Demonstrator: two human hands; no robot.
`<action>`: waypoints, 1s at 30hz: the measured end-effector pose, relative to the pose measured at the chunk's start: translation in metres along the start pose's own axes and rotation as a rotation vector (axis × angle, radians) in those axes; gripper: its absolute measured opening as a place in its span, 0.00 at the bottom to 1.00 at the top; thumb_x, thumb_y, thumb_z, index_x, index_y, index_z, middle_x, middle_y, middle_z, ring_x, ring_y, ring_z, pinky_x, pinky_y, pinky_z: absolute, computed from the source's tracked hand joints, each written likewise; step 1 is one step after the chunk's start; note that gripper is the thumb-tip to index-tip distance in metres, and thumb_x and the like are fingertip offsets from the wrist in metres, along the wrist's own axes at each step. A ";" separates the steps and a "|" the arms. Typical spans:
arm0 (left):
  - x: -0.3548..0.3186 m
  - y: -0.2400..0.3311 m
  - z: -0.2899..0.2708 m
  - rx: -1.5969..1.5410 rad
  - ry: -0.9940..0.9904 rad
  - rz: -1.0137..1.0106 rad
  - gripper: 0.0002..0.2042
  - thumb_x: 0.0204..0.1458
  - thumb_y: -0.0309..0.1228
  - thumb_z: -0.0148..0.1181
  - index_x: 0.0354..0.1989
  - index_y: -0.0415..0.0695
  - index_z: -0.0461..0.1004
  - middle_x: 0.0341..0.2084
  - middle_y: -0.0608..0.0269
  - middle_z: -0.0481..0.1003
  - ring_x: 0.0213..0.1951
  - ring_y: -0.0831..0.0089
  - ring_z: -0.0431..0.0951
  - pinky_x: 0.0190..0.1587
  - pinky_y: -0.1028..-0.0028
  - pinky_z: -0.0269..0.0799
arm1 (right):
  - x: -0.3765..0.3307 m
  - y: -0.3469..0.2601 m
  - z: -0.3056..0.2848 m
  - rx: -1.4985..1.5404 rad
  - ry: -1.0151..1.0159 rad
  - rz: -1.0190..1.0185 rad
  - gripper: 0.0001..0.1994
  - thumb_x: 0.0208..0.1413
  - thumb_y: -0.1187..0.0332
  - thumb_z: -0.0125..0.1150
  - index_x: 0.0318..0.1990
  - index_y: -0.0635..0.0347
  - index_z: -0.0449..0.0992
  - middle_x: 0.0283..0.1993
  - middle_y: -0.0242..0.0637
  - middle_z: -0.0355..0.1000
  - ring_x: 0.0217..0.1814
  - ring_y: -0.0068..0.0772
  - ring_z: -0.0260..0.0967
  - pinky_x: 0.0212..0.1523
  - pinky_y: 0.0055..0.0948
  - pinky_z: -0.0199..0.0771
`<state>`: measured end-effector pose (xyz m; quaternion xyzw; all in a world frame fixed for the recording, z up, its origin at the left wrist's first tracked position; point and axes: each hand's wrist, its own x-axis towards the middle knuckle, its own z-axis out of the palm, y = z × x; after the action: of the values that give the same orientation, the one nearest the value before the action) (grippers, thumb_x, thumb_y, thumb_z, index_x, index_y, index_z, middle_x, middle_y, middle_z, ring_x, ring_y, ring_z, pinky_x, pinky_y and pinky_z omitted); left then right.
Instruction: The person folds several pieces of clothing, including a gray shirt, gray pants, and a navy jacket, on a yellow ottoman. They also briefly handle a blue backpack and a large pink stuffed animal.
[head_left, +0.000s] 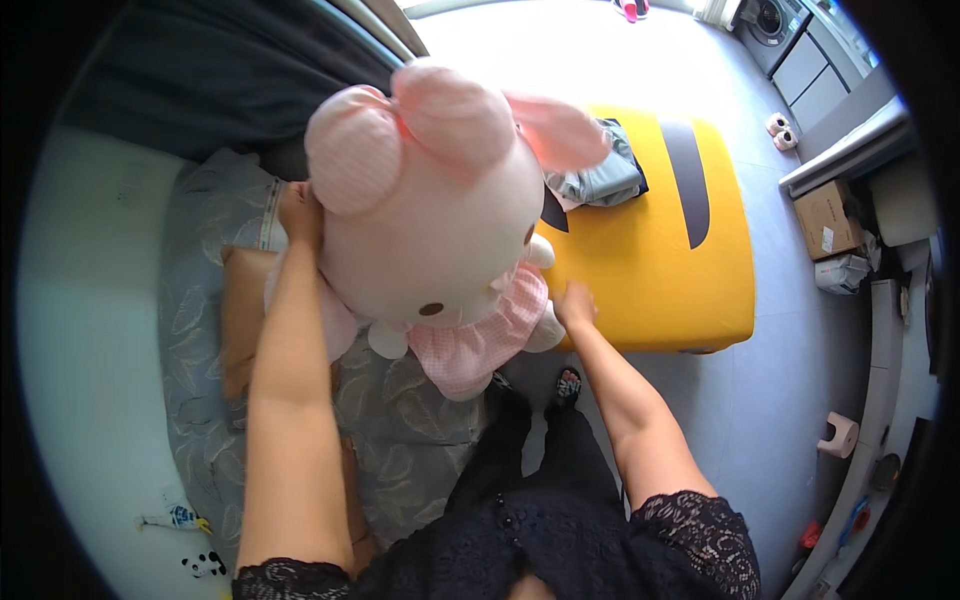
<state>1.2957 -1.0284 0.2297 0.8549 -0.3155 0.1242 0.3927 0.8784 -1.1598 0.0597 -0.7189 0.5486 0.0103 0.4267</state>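
A big plush toy [430,230] with a pale head, pink bow, pink ear and pink checked dress is held up in front of me, tilted to the right. My left hand [300,213] is closed against the left side of its head, and part of the fingers is hidden by the plush. My right hand [575,304] is by the toy's white foot, in front of the yellow-covered block [650,290]; motion smears its fingers, and I cannot tell whether it touches the toy. Folded grey-green clothes [605,175] lie on the yellow block behind the pink ear.
A grey leaf-patterned sofa or bed [395,455] runs along the left, with a brown cushion [245,300] on it. Dark curtains [220,80] hang behind. To the right are a cardboard box [828,218], slippers [781,132], a small pink stool [838,435] and a washing machine [768,22].
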 end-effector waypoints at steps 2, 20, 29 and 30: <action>0.016 -0.008 0.014 -0.031 -0.070 -0.026 0.11 0.53 0.34 0.56 0.27 0.37 0.74 0.23 0.52 0.76 0.27 0.62 0.75 0.33 0.68 0.68 | 0.034 -0.021 -0.009 0.261 0.572 -0.378 0.33 0.50 0.56 0.62 0.61 0.62 0.61 0.63 0.57 0.57 0.66 0.58 0.51 0.64 0.44 0.53; 0.002 -0.117 -0.024 0.473 -0.228 0.040 0.21 0.55 0.49 0.47 0.43 0.45 0.76 0.38 0.46 0.77 0.40 0.46 0.76 0.40 0.55 0.68 | 0.022 -0.046 0.023 0.122 0.603 -0.542 0.14 0.54 0.67 0.55 0.48 0.59 0.72 0.47 0.51 0.70 0.50 0.51 0.66 0.46 0.43 0.68; -0.009 -0.114 -0.019 0.123 0.026 -0.149 0.16 0.53 0.41 0.51 0.39 0.40 0.74 0.35 0.40 0.75 0.42 0.44 0.74 0.41 0.55 0.68 | -0.142 0.113 0.133 -0.836 -1.192 -0.335 0.18 0.53 0.64 0.52 0.52 0.56 0.71 0.49 0.43 0.70 0.54 0.48 0.66 0.61 0.46 0.59; -0.015 -0.109 -0.015 0.082 0.074 -0.139 0.15 0.53 0.40 0.52 0.39 0.40 0.74 0.35 0.39 0.75 0.41 0.43 0.74 0.41 0.55 0.68 | -0.138 0.098 0.130 -0.833 -1.134 -0.373 0.17 0.51 0.65 0.55 0.49 0.56 0.73 0.44 0.42 0.74 0.51 0.48 0.70 0.59 0.42 0.63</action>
<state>1.3539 -0.9567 0.1686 0.8849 -0.2356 0.1409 0.3763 0.8043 -0.9743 -0.0154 -0.7873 0.0621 0.5164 0.3311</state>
